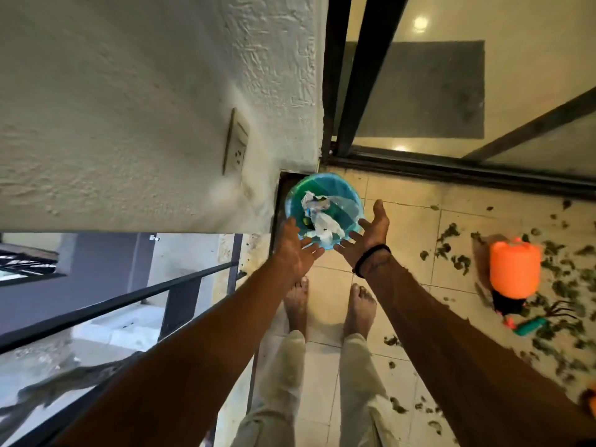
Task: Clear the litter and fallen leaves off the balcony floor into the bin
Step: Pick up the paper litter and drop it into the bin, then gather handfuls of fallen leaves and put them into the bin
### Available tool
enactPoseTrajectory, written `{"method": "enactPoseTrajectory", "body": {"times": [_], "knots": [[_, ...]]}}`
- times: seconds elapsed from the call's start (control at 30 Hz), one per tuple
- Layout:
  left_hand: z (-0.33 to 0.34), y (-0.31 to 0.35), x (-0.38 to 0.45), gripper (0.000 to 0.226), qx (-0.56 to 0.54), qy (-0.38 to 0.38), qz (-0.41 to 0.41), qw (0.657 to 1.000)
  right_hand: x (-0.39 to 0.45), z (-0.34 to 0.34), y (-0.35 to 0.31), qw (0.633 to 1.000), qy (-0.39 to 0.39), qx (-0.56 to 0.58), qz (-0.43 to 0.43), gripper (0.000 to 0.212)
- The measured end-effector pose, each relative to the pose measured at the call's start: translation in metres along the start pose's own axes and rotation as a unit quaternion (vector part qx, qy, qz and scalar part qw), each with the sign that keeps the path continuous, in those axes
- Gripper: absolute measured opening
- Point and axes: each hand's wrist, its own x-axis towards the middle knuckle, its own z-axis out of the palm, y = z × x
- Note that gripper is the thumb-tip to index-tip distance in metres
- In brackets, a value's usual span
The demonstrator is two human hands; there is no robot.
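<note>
Bin [324, 210]: blue, in the corner where the wall meets the door track; crumpled paper and plastic [317, 217] inside.
Left hand [295, 250]: above the bin's near rim, fingers spread, nothing held.
Right hand [371, 232]: palm up beside the rim, fingers open, empty; placing suggests a load just released into the bin.
Leaves [554, 279]: scattered over the floor tiles [409, 227] to the right, around an orange container [515, 269]; not yet cleared.
Writing: none legible.

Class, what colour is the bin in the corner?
Blue-green, translucent: the bin, best seen in the head view.
</note>
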Motion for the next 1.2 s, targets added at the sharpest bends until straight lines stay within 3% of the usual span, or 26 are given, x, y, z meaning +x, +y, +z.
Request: {"method": "enactPoseTrajectory", "body": {"times": [0.1,0.27,0.57,1.0,1.2], "knots": [[-0.006,0.002,-0.002,0.051,0.022,0.004,0.011,1.0,-0.001,-0.009,0.0,0.999,0.031,-0.022,-0.008,0.073],[-0.03,-0.002,0.001,0.052,0.069,0.029,0.001,0.997,-0.007,-0.03,0.008,0.999,0.043,-0.029,-0.01,0.073],[-0.057,-0.007,-0.026,0.062,0.218,-0.029,-0.049,0.974,-0.041,-0.088,0.042,0.997,0.073,-0.009,0.003,0.078],[-0.007,-0.081,-0.062,0.057,0.502,-0.024,-0.075,0.861,-0.105,-0.211,0.12,0.984,0.137,0.11,0.022,0.067],[0.016,-0.165,-0.077,0.053,0.611,-0.067,-0.107,0.781,-0.138,-0.289,0.152,0.976,0.186,0.108,0.021,0.034]]}}
